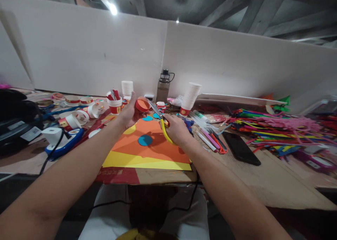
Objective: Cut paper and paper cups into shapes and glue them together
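Note:
In my left hand [131, 111] is a round orange-red piece [143, 104], raised above the table. My right hand [177, 127] is closed round the yellow handles of a pair of scissors [166, 130]. Their metal blades point up and left, with the tips beside the round piece; whether they touch it I cannot tell. Below both hands lie orange sheets [129, 142] on top of yellow sheets [160, 165]. A blue disc [145, 140] rests on the orange paper, and smaller blue discs lie farther back.
A bottle [163, 86] and stacked paper cups [191, 96] stand at the back. To the left are a cup of red items [115, 103] and a blue-rimmed power strip [63, 145]. Markers [209, 139], a black phone [241, 148] and colourful pipe cleaners [279, 127] lie right.

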Demonstrator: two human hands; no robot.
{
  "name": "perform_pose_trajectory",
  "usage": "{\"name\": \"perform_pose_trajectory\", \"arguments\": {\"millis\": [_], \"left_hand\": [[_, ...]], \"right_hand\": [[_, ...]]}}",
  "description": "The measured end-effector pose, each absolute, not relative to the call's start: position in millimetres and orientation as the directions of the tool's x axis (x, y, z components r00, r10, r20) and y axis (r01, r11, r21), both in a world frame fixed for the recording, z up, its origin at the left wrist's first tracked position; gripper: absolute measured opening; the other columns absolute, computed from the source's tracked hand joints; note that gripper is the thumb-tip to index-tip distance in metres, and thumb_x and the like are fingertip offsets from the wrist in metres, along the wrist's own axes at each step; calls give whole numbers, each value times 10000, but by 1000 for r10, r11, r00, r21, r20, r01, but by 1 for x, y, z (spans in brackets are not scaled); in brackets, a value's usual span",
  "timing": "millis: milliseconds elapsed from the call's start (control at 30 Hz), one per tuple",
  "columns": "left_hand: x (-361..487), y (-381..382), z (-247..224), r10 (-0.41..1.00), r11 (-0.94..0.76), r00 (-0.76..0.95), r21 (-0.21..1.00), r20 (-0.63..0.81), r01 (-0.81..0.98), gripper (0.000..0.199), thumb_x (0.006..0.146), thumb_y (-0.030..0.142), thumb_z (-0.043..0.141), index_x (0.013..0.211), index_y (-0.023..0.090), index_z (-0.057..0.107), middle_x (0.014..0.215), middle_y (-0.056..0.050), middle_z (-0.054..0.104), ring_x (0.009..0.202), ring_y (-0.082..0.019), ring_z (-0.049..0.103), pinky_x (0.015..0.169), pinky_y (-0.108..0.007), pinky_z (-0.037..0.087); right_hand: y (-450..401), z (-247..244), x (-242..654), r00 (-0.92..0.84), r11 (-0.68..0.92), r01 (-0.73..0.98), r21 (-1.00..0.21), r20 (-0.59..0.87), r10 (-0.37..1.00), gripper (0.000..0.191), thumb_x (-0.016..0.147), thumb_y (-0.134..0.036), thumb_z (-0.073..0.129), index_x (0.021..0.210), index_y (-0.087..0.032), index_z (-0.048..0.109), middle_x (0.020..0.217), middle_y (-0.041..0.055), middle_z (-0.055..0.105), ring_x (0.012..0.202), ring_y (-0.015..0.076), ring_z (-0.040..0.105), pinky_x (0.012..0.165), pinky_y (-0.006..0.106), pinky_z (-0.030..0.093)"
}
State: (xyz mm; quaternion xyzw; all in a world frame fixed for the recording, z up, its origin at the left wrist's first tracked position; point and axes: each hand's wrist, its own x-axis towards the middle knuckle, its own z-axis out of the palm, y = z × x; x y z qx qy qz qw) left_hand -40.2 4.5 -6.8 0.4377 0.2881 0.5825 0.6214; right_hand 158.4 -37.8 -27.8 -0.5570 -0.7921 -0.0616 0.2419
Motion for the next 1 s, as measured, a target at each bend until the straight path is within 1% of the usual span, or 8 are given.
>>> {"name": "perform_pose_trajectory", "arguments": {"millis": [133,200,300,467,600,700,867,1000], "left_hand": [[-38,6,-9,978,-101,104,847,181,-522,643,839,725,448,931,124,656,803,-108,736,696,-201,729,494,-226,523],[-38,6,-10,977,-134,69,830,203,-542,619,843,712,465,919,126,648,811,-105,736,722,-206,734,496,-224,529],[-37,6,-10,979,-130,65,830,195,-543,610,852,703,464,885,121,642,762,-100,725,695,-202,730,464,-215,512],[-38,6,-12,975,-50,165,867,150,-495,628,855,714,439,897,124,651,698,-87,706,606,-191,712,431,-222,496],[-40,6,-12,968,-50,193,874,163,-484,631,867,710,414,868,126,653,674,-79,693,557,-179,693,412,-217,467],[-42,7,-12,965,-64,191,873,177,-483,622,868,708,415,846,132,649,656,-68,682,543,-171,683,401,-210,440],[-45,8,-11,970,-49,189,884,153,-465,602,866,701,430,841,139,645,643,-71,681,526,-167,672,386,-202,417],[-46,9,-8,976,-25,181,887,122,-460,625,868,716,397,826,140,635,634,-79,681,481,-163,653,355,-201,379]], "right_hand": [[-38,-27,159,-262,371,911,-180,443,857,330,921,-338,520,1195,-201,642,1063,120,693,970,240,633,812,300,435],[-38,-27,159,-261,376,907,-192,444,857,329,917,-343,528,1191,-200,642,1060,117,689,985,241,627,823,300,436],[-39,-27,160,-265,387,900,-199,455,850,344,919,-388,527,1191,-209,639,1038,108,672,978,239,619,826,302,439],[-39,-28,162,-265,385,903,-192,457,849,424,912,-440,531,1269,-222,598,1056,107,630,952,231,608,812,303,444],[-38,-30,161,-274,394,899,-192,457,846,378,923,-402,514,1242,-225,614,1045,99,640,935,225,611,802,299,444],[-37,-31,160,-277,402,895,-192,466,840,361,919,-383,517,1226,-227,624,1061,101,651,971,233,610,819,301,444],[-36,-31,161,-285,405,897,-179,467,837,346,916,-352,518,1215,-221,633,1058,104,667,961,233,617,818,303,446],[-36,-31,161,-301,421,892,-166,477,826,337,918,-336,511,1204,-213,641,1042,104,687,929,231,628,797,302,442]]}}
